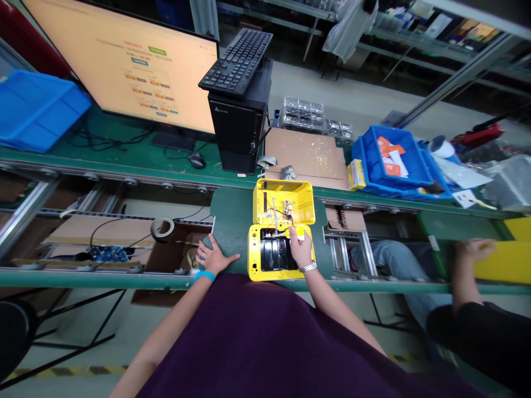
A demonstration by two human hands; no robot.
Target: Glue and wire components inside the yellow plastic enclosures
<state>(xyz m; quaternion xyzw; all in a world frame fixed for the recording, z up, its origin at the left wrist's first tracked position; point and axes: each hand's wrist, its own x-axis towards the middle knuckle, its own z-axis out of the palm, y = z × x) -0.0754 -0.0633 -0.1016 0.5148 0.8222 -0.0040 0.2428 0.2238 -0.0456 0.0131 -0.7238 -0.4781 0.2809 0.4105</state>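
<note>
A yellow case (252, 260) lies opened out on a green board (230, 213), its two halves joined by wires. Small electronic parts show inside the far half, and black parts fill the near half. Over the near half's upper right, my right hand (301, 249) has its fingers on a small yellow piece (292, 232); the fingertips are partly hidden. My left hand (214, 257) rests on the board's left edge, fingers spread, holding nothing, a little left of the case.
A monitor (136, 66), a black computer tower (238, 130) with a keyboard (240, 61) on top, and cardboard sheets (307, 155) stand behind. Blue bins (373, 160) are at back right. A tape roll (162, 227) lies left. Another person's hand (475, 250) touches a yellow panel at right.
</note>
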